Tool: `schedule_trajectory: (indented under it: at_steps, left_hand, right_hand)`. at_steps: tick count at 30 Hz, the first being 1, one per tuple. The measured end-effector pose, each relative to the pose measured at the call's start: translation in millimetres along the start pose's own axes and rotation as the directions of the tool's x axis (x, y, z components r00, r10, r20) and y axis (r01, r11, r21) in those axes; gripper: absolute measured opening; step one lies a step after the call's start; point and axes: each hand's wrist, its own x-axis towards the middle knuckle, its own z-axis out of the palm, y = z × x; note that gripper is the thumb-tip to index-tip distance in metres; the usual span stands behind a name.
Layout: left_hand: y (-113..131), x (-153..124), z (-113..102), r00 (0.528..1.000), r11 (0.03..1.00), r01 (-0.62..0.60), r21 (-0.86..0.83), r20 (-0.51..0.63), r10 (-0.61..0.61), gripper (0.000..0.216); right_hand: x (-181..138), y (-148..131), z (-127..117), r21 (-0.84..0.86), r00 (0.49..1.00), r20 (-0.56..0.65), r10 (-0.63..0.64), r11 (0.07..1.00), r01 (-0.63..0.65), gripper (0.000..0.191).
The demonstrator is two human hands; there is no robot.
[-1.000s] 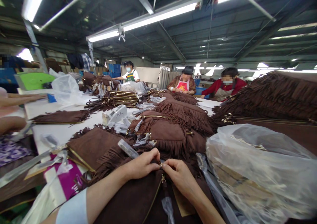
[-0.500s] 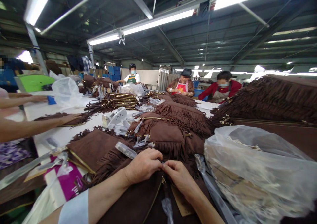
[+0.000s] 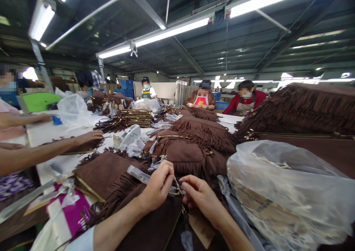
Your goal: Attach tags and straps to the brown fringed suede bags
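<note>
No word or number legible. White device [image 3: 128,138] on desk [image 3: 46,129]: dark zigzag mark, M-like. Purple packet [image 3: 74,206], lower left: white lettering, partly covered, unreadable. Red apron [image 3: 200,101]: yellow emblem, undecipherable. Green apron [image 3: 146,93]: pale print, too small.

Over a dark brown bag [image 3: 146,223], the left hand [image 3: 159,186] pinches a thin strand [image 3: 177,185]; the right hand [image 3: 202,199] curls just beside it, its grip unclear. A tan tag [image 3: 202,230] hangs below the right hand. Fringed bags [image 3: 202,131] heap the white surface [image 3: 227,121], near a filmy plastic bag [image 3: 302,177]. A person in a red apron [image 3: 201,101] is beyond.
</note>
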Motion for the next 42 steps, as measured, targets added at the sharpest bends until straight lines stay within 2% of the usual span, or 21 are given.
schedule_trajectory:
  at_steps: [4,6,10,12,15,18,20,22,24,28,32,36,37,38,42]
  left_hand:
    - [0.8,0.8,2.9,1.0,0.999,0.009,-0.042,-0.03,-0.01,0.016]
    - [0.2,1.6,4.4,0.999,0.996,0.05,-0.077,-0.017,-0.051,0.015]
    - [-3.2,2.8,6.0,0.966,0.953,0.249,-0.173,0.109,-0.233,0.011]
    - [-6.4,2.6,7.6,0.944,0.934,0.309,-0.181,0.178,-0.278,0.005]
    - [-11.8,2.2,12.2,0.932,0.925,0.334,-0.182,0.214,-0.294,0.011]
    - [-14.8,2.6,16.2,0.938,0.923,0.328,-0.202,0.19,-0.291,0.023]
    - [-14.6,3.2,16.7,0.936,0.899,0.345,-0.269,0.176,-0.306,0.024]
    - [-13.6,3.6,15.8,0.904,0.805,0.426,-0.412,0.208,-0.373,0.019]
    - [-13.5,4.2,14.5,0.854,0.667,0.518,-0.536,0.281,-0.437,0.015]
    - [-18.7,6.6,12.8,0.795,0.468,0.593,-0.655,0.386,-0.468,0.014]
    - [-26.6,8.0,9.4,0.755,0.273,0.614,-0.741,0.449,-0.478,0.017]
    - [-33.8,5.4,4.8,0.743,0.147,0.59,-0.794,0.462,-0.485,0.022]
    - [-35.3,4.5,4.0,0.742,0.125,0.578,-0.806,0.455,-0.493,0.022]
    - [-36.6,3.6,3.3,0.74,0.107,0.568,-0.816,0.45,-0.5,0.022]
    - [-38.2,1.6,1.8,0.725,0.027,0.547,-0.836,0.458,-0.514,0.022]
  right_hand:
    - [1.6,0.1,8.3,-0.035,0.991,-0.06,-0.117,0.993,0.115,0.018]
    - [3.0,2.4,9.9,-0.046,0.983,-0.103,-0.151,0.988,0.147,0.018]
    - [6.2,8.8,6.3,-0.004,0.975,-0.175,-0.14,0.99,0.141,0.024]
    - [7.4,10.9,4.4,0.019,0.972,-0.201,-0.123,0.991,0.13,0.029]
    - [8.3,11.7,4.8,0.042,0.968,-0.217,-0.125,0.99,0.137,0.032]
    - [9.3,11.8,6.3,0.057,0.961,-0.236,-0.143,0.985,0.161,0.031]
    - [10.5,12.8,6.3,0.078,0.958,-0.253,-0.138,0.984,0.162,0.03]
    - [11.7,14.4,6.1,0.12,0.96,-0.258,-0.112,0.982,0.147,0.031]
    - [11.9,15.8,6.9,0.193,0.972,-0.225,-0.061,0.975,0.106,0.035]
    - [8.2,14.0,8.5,0.41,0.997,-0.049,0.065,0.911,-0.039,0.046]
    - [1.8,6.0,-1.2,0.599,0.993,0.056,0.108,0.792,-0.119,0.051]
    - [-3.4,1.0,-11.9,0.787,0.98,0.16,0.117,0.584,-0.198,0.059]
    - [-3.9,1.4,-11.6,0.806,0.98,0.16,0.117,0.557,-0.198,0.062]
    - [-3.8,2.5,-9.8,0.799,0.983,0.134,0.126,0.573,-0.183,0.063]
    - [2.4,11.1,5.7,0.612,0.979,-0.107,0.174,0.787,-0.073,0.048]
